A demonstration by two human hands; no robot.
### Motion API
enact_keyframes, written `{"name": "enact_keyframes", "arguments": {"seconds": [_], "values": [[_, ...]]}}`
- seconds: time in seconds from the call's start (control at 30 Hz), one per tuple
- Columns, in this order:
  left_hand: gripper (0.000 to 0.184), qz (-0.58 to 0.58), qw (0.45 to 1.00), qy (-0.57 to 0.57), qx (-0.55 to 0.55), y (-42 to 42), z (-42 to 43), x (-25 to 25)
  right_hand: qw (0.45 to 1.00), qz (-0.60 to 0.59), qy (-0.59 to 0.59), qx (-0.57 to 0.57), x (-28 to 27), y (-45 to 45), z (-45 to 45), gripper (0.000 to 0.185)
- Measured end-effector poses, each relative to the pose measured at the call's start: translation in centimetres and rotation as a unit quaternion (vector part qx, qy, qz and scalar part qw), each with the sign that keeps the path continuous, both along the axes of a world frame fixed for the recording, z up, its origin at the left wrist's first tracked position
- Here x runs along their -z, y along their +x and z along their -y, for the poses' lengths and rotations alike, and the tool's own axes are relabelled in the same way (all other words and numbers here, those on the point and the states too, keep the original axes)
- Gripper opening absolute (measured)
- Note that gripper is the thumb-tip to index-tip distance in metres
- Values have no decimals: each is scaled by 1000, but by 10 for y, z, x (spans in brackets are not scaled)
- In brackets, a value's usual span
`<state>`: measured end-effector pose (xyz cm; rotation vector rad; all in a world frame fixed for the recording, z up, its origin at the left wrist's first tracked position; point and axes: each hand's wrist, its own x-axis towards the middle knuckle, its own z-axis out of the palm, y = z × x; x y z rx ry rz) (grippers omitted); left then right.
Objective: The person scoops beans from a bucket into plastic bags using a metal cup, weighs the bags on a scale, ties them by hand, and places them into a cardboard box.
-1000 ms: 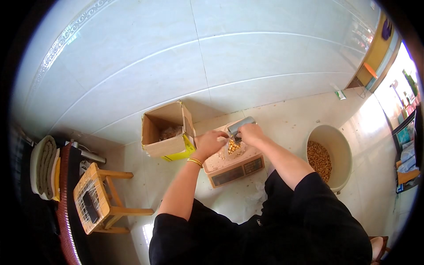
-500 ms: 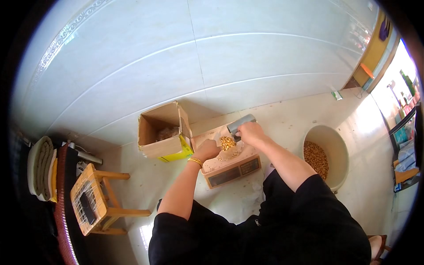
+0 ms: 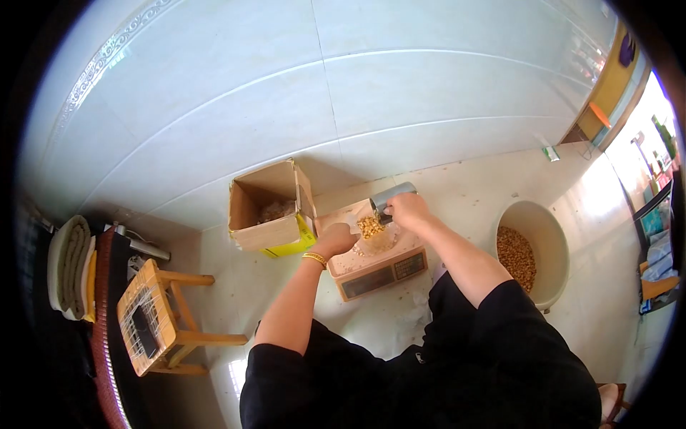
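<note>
We saw the fingers of the left hand (image 3: 339,240) curled in tight, apparently pinching the rim of a clear bag (image 3: 381,244), though the film was too sheer and small for us to be sure of the grip. The fingers of the right hand (image 3: 409,210) were closed around the handle of a grey scoop (image 3: 394,194), its mouth turned toward the bag. Between the two hands we saw yellow kernels (image 3: 370,227) gathered at the bag's opening, right by the scoop's lip. The bag rested on top of a weighing scale (image 3: 349,264), with a dark display (image 3: 367,283) on its near side and small bits scattered over its top. Beyond the left hand we noted an open cardboard box (image 3: 266,238) with a yellow patch low on its side, standing just beside the scale. Well apart on the right stood a pale bucket (image 3: 552,250), partly filled with brownish kernels (image 3: 516,259). Farther out on the left we saw a wooden stool (image 3: 168,334) with a dark flat object (image 3: 144,332) on its seat, and behind everything rose a pale tiled wall (image 3: 429,89)
</note>
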<state>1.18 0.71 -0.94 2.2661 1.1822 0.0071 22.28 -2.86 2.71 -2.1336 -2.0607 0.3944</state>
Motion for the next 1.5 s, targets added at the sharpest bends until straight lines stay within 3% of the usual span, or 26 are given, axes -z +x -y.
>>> {"name": "enact_keyframes", "arguments": {"seconds": [1.5], "values": [[51, -25, 998, 11, 56, -4, -7, 8, 1000, -18, 8, 22, -15, 8, 4, 19]]}}
